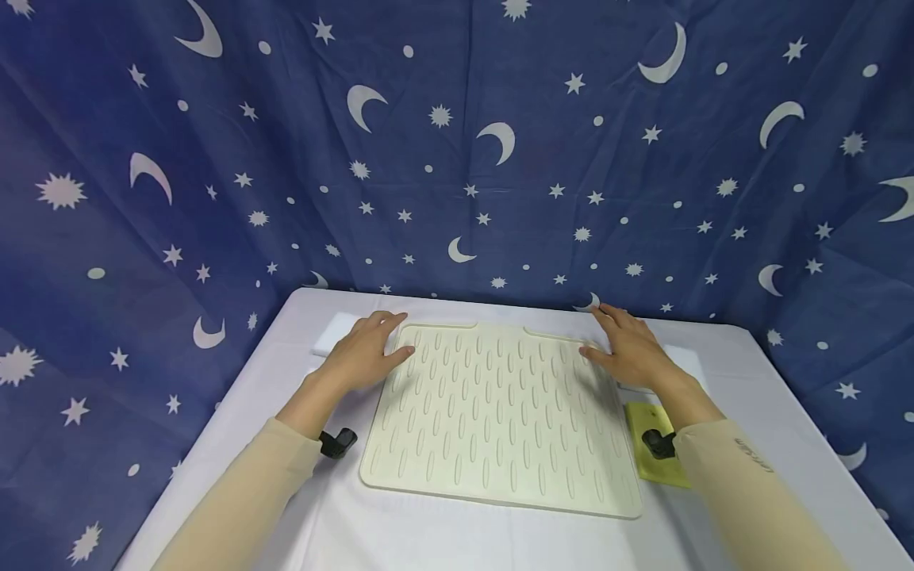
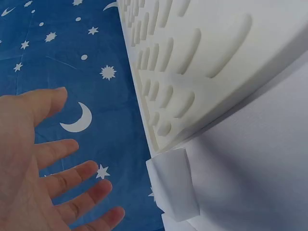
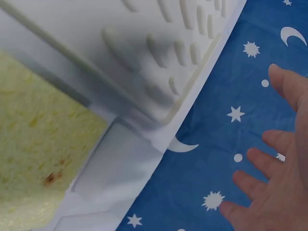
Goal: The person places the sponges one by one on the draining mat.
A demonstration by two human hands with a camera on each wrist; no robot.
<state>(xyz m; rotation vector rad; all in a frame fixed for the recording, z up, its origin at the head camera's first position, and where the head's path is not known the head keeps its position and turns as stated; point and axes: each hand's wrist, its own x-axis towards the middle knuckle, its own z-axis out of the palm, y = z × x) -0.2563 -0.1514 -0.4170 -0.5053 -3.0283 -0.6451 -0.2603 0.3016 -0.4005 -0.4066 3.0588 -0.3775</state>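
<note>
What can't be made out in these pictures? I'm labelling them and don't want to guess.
- Yellow sponge: head view, partly covered by the right forearm and a black wrist mount.
- White block: head view, partly behind the left hand.
- Right hand: whether its fingertips touch the ridged mat is unclear.
- Both wrist views: palms cut off by the frame edge.

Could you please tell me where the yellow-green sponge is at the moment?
In the head view, the yellow-green sponge lies on the white table at the cream ribbed mat's near right corner, partly hidden under the right forearm.
</note>
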